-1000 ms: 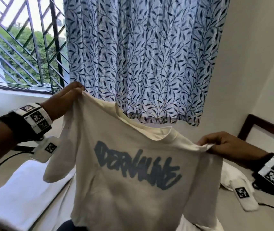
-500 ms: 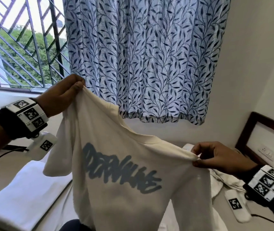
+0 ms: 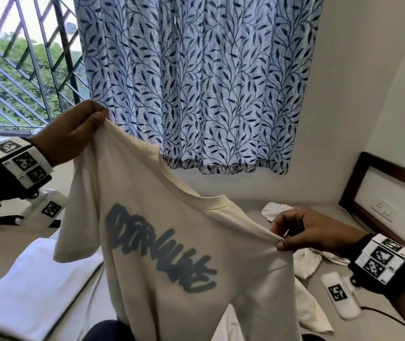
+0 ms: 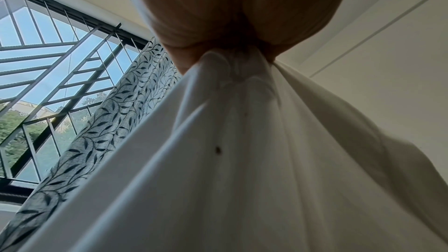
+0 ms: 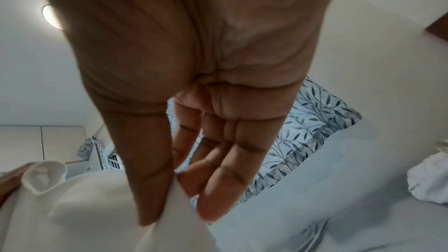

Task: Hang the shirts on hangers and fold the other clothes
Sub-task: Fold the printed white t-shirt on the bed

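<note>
A cream T-shirt (image 3: 172,242) with blurred grey-blue lettering hangs in the air in front of me, tilted down to the right. My left hand (image 3: 78,129) pinches its upper left shoulder, raised near the curtain; in the left wrist view the bunched cloth (image 4: 237,122) falls from the pinch (image 4: 232,53). My right hand (image 3: 292,232) pinches the lower right shoulder between thumb and fingers; the right wrist view shows the fingertips (image 5: 169,189) squeezing the T-shirt's white cloth (image 5: 97,217). No hanger is in view.
Other white clothes (image 3: 304,262) lie crumpled on the grey bed (image 3: 258,205) behind the shirt. A white folded sheet (image 3: 24,286) lies at lower left. A leaf-patterned curtain (image 3: 196,82) and barred window (image 3: 24,70) stand ahead; a dark wooden headboard (image 3: 381,193) is at right.
My right hand has dropped lower with its shoulder of the shirt, so the shirt now slopes more steeply down to the right. The left hand stays high.
</note>
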Available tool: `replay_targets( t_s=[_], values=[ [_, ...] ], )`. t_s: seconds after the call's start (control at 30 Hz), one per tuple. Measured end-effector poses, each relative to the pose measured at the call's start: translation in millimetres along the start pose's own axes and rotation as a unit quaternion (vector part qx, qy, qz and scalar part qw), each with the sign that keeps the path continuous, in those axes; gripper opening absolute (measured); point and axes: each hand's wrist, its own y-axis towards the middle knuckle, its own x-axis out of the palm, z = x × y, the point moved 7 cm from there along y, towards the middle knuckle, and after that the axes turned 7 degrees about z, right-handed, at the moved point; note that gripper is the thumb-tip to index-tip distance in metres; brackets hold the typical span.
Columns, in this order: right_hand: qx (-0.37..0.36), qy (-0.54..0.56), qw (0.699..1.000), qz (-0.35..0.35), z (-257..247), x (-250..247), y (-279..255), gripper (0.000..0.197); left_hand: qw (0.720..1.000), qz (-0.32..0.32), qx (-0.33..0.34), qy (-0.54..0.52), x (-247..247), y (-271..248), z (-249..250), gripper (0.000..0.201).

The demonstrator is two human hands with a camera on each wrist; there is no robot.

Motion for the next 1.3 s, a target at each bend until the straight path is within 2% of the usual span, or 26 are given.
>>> replay_targets(
  t_s=[0.03, 0.13, 0.17, 0.2, 0.23, 0.27, 0.3, 0.33, 0.37, 0.4, 0.43, 0.47, 0.5, 0.53, 0.63, 0.73, 0.77, 0.83, 0.9, 0.97, 1.0, 1.1, 1.2, 1.3],
  values=[
    [-0.011, -0.007, 0.999, 0.031, -4.4, -6.3, -1.1, 0.028, 1.000, 0.002, -0.002, -0.001, 0.2, 0.1, 0.7, 0.016],
    [-0.086, -0.004, 0.979, 0.186, -19.9, -44.8, -5.1, 0.040, 1.000, 0.026, -0.004, 0.003, -4.4, 3.7, 2.1, 0.015],
    [-0.095, -0.010, 0.975, 0.200, -22.4, -49.6, -5.8, 0.044, 0.999, 0.036, -0.004, 0.005, -6.8, 5.2, 1.5, 0.015],
    [-0.091, -0.058, 0.980, 0.170, -25.8, -42.6, -5.3, 0.044, 0.999, 0.044, -0.005, 0.004, -8.3, 6.4, 0.6, 0.016],
    [-0.081, -0.144, 0.981, 0.106, -23.0, -27.3, -2.6, 0.037, 0.999, 0.045, -0.003, 0.002, -8.7, 7.6, 1.1, 0.016],
    [-0.083, -0.221, 0.969, 0.076, -17.7, -16.9, -1.5, 0.028, 0.999, 0.042, 0.003, -0.002, -8.2, 8.9, 2.5, 0.017],
    [-0.095, -0.254, 0.958, 0.099, -15.5, -19.7, 0.5, 0.017, 0.999, 0.038, 0.011, -0.004, -7.8, 9.4, 4.6, 0.016],
    [-0.117, -0.239, 0.950, 0.165, -22.9, -32.2, -1.4, 0.015, 0.999, 0.037, 0.017, -0.005, -8.0, 9.4, 6.4, 0.016],
    [-0.133, -0.191, 0.942, 0.243, -29.4, -50.2, -5.8, 0.022, 0.999, 0.041, 0.020, -0.006, -9.5, 9.2, 7.6, 0.016],
    [-0.132, -0.156, 0.940, 0.275, -33.0, -62.1, -8.7, 0.030, 0.999, 0.050, 0.017, -0.008, -11.7, 8.1, 7.4, 0.016],
    [-0.134, -0.162, 0.943, 0.258, -37.1, -62.9, -8.0, 0.037, 0.998, 0.060, 0.012, -0.008, -14.3, 6.2, 7.3, 0.016],
    [-0.122, -0.198, 0.952, 0.198, -36.2, -53.9, -4.2, 0.038, 0.998, 0.068, 0.007, -0.005, -16.9, 5.8, 6.4, 0.016],
    [-0.103, -0.240, 0.955, 0.139, -31.0, -40.3, -0.9, 0.033, 0.998, 0.069, 0.003, -0.005, -17.5, 5.2, 5.7, 0.016],
    [-0.093, -0.268, 0.951, 0.123, -24.8, -30.2, 1.5, 0.026, 0.998, 0.066, 0.001, -0.006, -17.2, 4.7, 4.9, 0.015],
    [-0.125, -0.262, 0.929, 0.232, -17.5, -34.2, 4.4, 0.022, 0.999, 0.047, -0.006, 0.013, -15.7, 0.0, 3.8, 0.013],
    [-0.123, -0.320, 0.922, 0.181, -13.2, -17.2, 10.3, 0.020, 0.999, 0.027, -0.015, 0.016, -18.6, -7.4, 1.9, 0.014],
    [-0.115, -0.320, 0.921, 0.192, -15.5, -18.4, 9.3, 0.019, 1.000, 0.011, -0.017, 0.016, -20.0, -9.5, 2.1, 0.016],
    [-0.113, -0.292, 0.914, 0.258, -28.2, -40.7, 1.4, 0.015, 0.999, -0.018, -0.011, 0.026, -25.7, -13.5, 3.6, 0.018],
    [-0.131, -0.269, 0.897, 0.326, -46.3, -70.7, -13.6, 0.024, 0.998, -0.045, -0.001, 0.051, -35.6, -20.0, 4.0, 0.015],
    [-0.147, -0.258, 0.884, 0.362, -66.3, -97.3, -30.9, 0.043, 0.995, -0.070, -0.006, 0.076, -47.1, -26.7, 6.8, 0.032],
    [-0.153, -0.252, 0.879, 0.376, -76.4, -108.1, -39.4, 0.046, 0.992, -0.092, -0.012, 0.091, -51.4, -29.3, 10.0, 0.044],
    [-0.167, -0.207, 0.870, 0.415, -110.6, -133.3, -68.5, 0.014, 0.967, -0.156, -0.040, 0.198, -57.1, -31.5, 11.4, 0.052],
    [-0.181, -0.235, 0.863, 0.409, -138.3, -149.2, -79.9, 0.019, 0.928, -0.187, -0.085, 0.310, -63.8, -18.4, 4.7, 0.046],
    [-0.144, -0.244, 0.869, 0.406, -144.8, -164.1, -73.5, 0.023, 0.919, -0.195, -0.114, 0.324, -70.7, -0.7, -7.9, 0.043]
  ],
)
